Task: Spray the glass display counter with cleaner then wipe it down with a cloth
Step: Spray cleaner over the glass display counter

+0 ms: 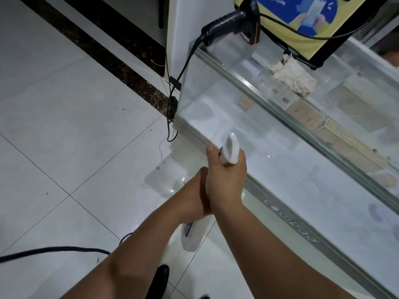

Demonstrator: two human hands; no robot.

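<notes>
A white spray bottle (230, 151) is held in front of the glass display counter (248, 126), its nozzle pointing at the counter's front pane. My right hand (225, 180) is wrapped around the sprayer head. My left hand (197, 195) sits just below and behind it, gripping the bottle's body, whose lower end (192, 236) shows beneath my wrists. A beige, frayed cloth (292, 77) lies on top of the counter, apart from both hands.
A black barcode scanner (232, 20) rests on the counter's far left corner, its cable hanging down the side. A yellow-and-blue sign stand (302, 22) is behind the cloth. Boxes lie inside the case. A black cable (54, 250) crosses the white tiled floor.
</notes>
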